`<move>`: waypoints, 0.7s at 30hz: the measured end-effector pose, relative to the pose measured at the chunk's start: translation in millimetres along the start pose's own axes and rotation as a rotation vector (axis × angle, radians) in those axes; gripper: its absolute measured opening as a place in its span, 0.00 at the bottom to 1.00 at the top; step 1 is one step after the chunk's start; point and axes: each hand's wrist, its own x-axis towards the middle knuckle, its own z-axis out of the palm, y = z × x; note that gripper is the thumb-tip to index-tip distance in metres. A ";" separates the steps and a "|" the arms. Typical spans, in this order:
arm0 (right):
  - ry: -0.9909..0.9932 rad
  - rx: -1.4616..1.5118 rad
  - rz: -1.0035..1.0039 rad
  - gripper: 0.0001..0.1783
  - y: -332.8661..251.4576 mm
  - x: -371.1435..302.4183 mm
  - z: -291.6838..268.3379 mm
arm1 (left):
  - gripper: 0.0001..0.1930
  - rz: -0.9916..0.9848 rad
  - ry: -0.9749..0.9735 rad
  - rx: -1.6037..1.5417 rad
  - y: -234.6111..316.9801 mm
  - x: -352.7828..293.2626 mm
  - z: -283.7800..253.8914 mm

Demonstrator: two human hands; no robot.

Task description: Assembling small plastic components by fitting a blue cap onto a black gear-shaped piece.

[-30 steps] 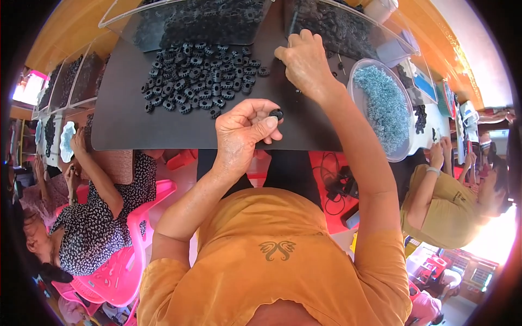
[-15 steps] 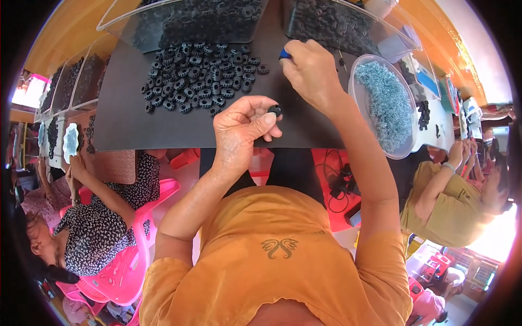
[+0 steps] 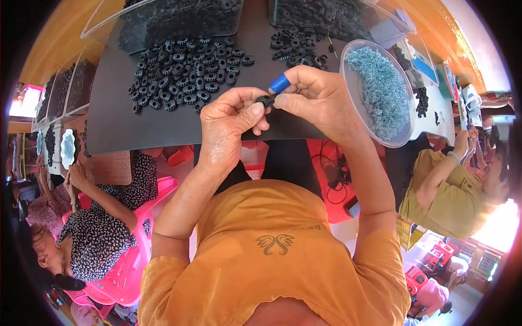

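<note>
Above the near edge of the dark table top (image 3: pixel 163 127), my two hands meet. My left hand (image 3: pixel 228 117) pinches a small black plastic clip piece (image 3: pixel 263 100) between thumb and fingers. Wearing a blue sleeve (image 3: pixel 279 83) on one finger, my right hand (image 3: pixel 321 100) closes its thumb and finger on a second small black piece against the first. Fingertips hide most of both pieces. Many toothed black clip pieces (image 3: pixel 179 73) lie loose beyond my left hand. A smaller heap of black pieces (image 3: pixel 296 46) lies beyond my right hand.
An oval clear tub (image 3: pixel 346 103) of small bluish springs (image 3: pixel 380 89) stands at the right. Two clear bins, left (image 3: pixel 231 24) and right (image 3: pixel 274 13), hold black pieces at the back. A thin pin-like tool (image 3: pixel 331 46) lies near the tub. Other people sit on both sides.
My right hand has come from the far heap back toward me and left, bringing a black piece to my left hand. The heap it covered now shows. My left hand still holds its piece.
</note>
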 end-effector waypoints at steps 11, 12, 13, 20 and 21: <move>-0.014 0.015 0.068 0.05 2.5 2.9 2.6 | 0.08 -0.045 -0.043 0.013 0.3 -1.1 -4.4; -0.011 0.014 0.067 0.05 2.4 3.2 3.3 | 0.08 -0.050 -0.045 0.021 1.0 -1.3 -4.0; -0.008 0.012 0.066 0.05 2.3 3.3 3.7 | 0.08 -0.056 -0.047 0.029 1.5 -1.6 -3.8; -0.014 -0.070 0.083 0.05 3.2 6.4 4.0 | 0.09 -0.099 -0.039 -0.020 3.5 0.8 -6.7; -0.010 -0.079 0.078 0.05 3.5 6.4 4.5 | 0.09 -0.090 -0.043 -0.013 3.4 0.3 -6.7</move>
